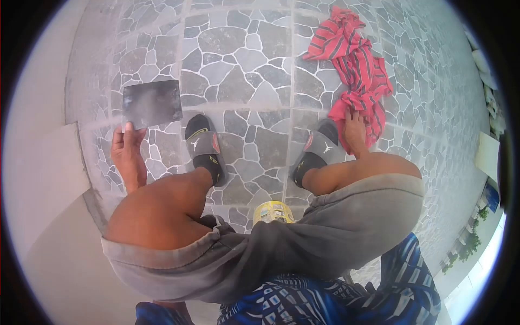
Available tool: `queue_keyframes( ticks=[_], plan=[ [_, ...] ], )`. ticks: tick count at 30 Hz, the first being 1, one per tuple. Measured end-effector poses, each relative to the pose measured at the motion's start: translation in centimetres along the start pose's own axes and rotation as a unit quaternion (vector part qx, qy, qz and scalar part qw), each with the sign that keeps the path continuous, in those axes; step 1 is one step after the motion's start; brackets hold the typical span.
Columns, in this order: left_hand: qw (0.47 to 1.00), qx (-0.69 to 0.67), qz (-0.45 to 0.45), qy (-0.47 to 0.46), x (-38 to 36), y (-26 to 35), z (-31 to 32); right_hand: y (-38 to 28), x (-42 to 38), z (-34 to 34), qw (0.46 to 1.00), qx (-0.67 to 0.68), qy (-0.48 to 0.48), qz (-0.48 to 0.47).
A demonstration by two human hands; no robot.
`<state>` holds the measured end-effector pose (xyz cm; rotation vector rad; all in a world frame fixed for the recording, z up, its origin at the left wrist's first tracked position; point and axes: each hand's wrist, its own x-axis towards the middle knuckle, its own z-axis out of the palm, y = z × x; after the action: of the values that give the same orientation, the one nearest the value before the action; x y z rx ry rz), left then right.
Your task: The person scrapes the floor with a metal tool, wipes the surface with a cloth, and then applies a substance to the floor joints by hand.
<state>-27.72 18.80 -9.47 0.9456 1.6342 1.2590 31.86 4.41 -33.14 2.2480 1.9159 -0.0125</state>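
A dark, flat rectangular sheet (152, 103) with a dusty patch in its middle is pinched at its lower left corner by my left hand (129, 154), thumb on top. On the right, my right hand (355, 131) lies on the lower end of a red cloth with dark stripes (365, 76). Its fingers point forward and press into the fabric, partly sunk in the folds. The cloth is crumpled and stretches away from me over the stone-patterned floor (234, 84).
My feet in grey slide sandals (205, 143) stand between the sheet and the cloth. A yellow bucket (272, 212) sits between my legs. A pale wall (40, 135) runs along the left, and green plants (470, 246) show at the far right.
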Motion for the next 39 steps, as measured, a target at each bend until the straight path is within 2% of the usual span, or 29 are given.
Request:
queue_keyframes(
  ticks=[3,5,7,9,11,13,15,17,18,20,23,24,25,27,28,31,33,34,37,39],
  plan=[
    [0.997,-0.016,0.056,0.054,0.2,4.4,-5.8,3.1,-4.3,-0.8,0.994,-0.023,-0.087,0.066],
    [0.990,0.011,0.121,0.067,-1.2,9.6,-6.4,5.2,-4.8,-3.0,0.981,0.006,-0.170,0.094],
    [0.982,0.040,0.183,0.027,-2.5,14.8,-6.4,7.3,-3.5,-6.8,0.961,0.046,-0.246,0.114],
    [0.962,0.104,0.250,0.034,-4.9,19.9,-4.5,9.3,-1.2,-11.3,0.950,0.080,-0.276,0.119],
    [0.945,0.171,0.276,0.033,-6.2,23.5,-3.1,10.5,1.4,-16.8,0.951,0.103,-0.268,0.111],
    [0.937,0.192,0.291,-0.034,-6.7,25.8,-1.7,10.7,4.3,-23.8,0.961,0.121,-0.234,0.082],
    [0.892,0.240,0.346,-0.163,-6.4,26.8,-0.5,9.5,6.5,-31.1,0.973,0.128,-0.191,0.029],
    [0.847,0.269,0.363,-0.280,-5.9,26.8,1.4,7.8,7.1,-37.9,0.978,0.132,-0.155,-0.033],
    [0.828,0.297,0.354,-0.316,-6.0,26.7,2.2,7.1,7.6,-40.1,0.979,0.128,-0.151,-0.049],
    [0.801,0.374,0.344,-0.316,-6.6,25.6,3.9,5.1,8.2,-43.4,0.971,0.142,-0.166,-0.093],
    [0.777,0.423,0.297,-0.359,-6.2,22.6,4.3,0.3,7.6,-43.8,0.979,0.101,-0.139,-0.108],
    [0.746,0.438,0.330,-0.378,-6.2,21.7,3.8,0.0,7.8,-41.6,0.976,0.083,-0.135,-0.147],
    [0.725,0.465,0.318,-0.396,-6.1,21.4,3.4,-0.5,8.0,-39.2,0.971,0.065,-0.132,-0.188],
    [0.707,0.486,0.297,-0.419,-6.0,21.0,2.7,-1.8,7.8,-38.5,0.935,0.067,-0.248,-0.246],
    [0.714,0.474,0.300,-0.419,-5.6,20.8,2.3,-1.0,9.3,-35.3,0.907,-0.019,-0.255,-0.335],
    [0.745,0.434,0.300,-0.407,-4.3,20.1,1.3,-3.0,9.7,-36.7,0.886,-0.055,-0.307,-0.343],
    [0.770,0.411,0.282,-0.397,-3.7,20.5,0.6,-4.4,9.9,-38.0,0.911,0.005,-0.304,-0.279],
    [0.771,0.426,0.271,-0.388,-3.7,20.9,0.4,-5.4,9.5,-39.7,0.920,-0.031,-0.296,-0.257],
    [0.780,0.441,0.240,-0.373,-3.9,21.9,0.0,-6.1,8.8,-42.0,0.931,0.031,-0.286,-0.225],
    [0.798,0.416,0.222,-0.376,-4.1,22.0,-0.2,-4.9,10.0,-40.2,0.929,0.042,-0.286,-0.231]
  ],
)
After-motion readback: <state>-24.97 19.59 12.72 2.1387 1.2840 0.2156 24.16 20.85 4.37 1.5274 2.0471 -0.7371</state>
